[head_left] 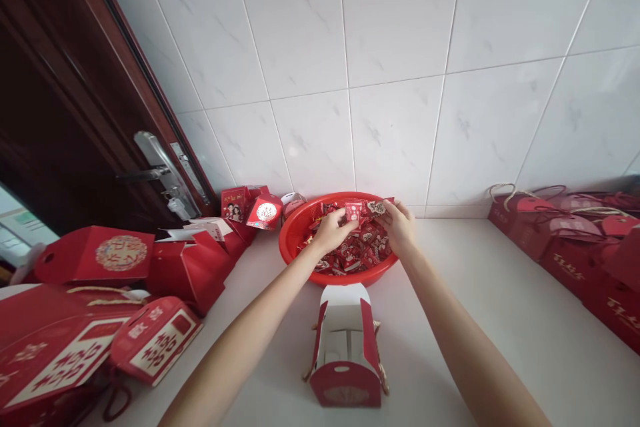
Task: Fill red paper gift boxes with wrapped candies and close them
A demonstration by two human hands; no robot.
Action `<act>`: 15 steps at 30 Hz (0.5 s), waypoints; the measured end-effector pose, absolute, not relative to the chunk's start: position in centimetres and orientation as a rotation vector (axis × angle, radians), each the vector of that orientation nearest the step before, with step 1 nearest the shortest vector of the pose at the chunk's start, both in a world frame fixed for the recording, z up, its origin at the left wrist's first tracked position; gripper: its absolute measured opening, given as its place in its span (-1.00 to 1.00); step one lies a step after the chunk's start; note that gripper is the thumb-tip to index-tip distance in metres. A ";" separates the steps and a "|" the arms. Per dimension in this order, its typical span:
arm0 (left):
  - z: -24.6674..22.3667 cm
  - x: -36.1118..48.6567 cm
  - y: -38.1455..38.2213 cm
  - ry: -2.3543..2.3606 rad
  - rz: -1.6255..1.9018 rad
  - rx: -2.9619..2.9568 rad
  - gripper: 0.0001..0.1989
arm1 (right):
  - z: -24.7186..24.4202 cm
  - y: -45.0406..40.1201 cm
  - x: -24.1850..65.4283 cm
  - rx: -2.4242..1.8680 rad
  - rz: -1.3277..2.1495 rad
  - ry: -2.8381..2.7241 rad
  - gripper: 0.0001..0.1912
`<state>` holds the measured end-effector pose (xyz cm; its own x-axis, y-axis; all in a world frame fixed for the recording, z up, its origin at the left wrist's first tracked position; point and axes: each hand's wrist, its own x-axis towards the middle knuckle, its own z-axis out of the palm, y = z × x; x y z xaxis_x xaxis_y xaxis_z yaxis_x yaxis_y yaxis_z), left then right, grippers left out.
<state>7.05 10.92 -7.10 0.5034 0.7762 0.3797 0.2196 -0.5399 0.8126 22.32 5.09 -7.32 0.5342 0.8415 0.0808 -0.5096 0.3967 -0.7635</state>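
A red plastic basket (287, 240) full of small red wrapped candies (350, 257) stands against the wall. Over its left part, my left hand (333, 230) is closed with a red and white candy packet (353, 212) at its fingertips. At the basket's right rim my right hand (399, 223) pinches a dark wrapped candy (377, 207). In front of the basket stands an open red gift box (345, 383) with a white inside and rope handles at its sides; its visible inside holds no candy.
Several red gift boxes (183, 267) crowd the left side, some with rope handles. More red boxes (565, 260) line the right side. Behind are a tiled wall (395, 140) and, at left, a dark door with a metal handle (163, 170).
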 end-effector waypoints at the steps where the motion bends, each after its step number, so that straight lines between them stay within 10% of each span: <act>1: -7.0 7.1 10.9 0.816 0.990 2.016 -0.79 | -7.3 5.1 22.3 -0.760 0.913 -0.506 -0.71; 15: -5.8 7.0 9.9 0.885 0.962 1.863 -0.80 | -6.9 4.4 21.9 -0.733 1.056 -0.631 -0.61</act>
<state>7.05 9.89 -5.79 0.4565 0.8465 0.2738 0.2027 -0.3986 0.8944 21.93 4.39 -6.95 0.3642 0.9247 0.1113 -0.5356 0.3057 -0.7872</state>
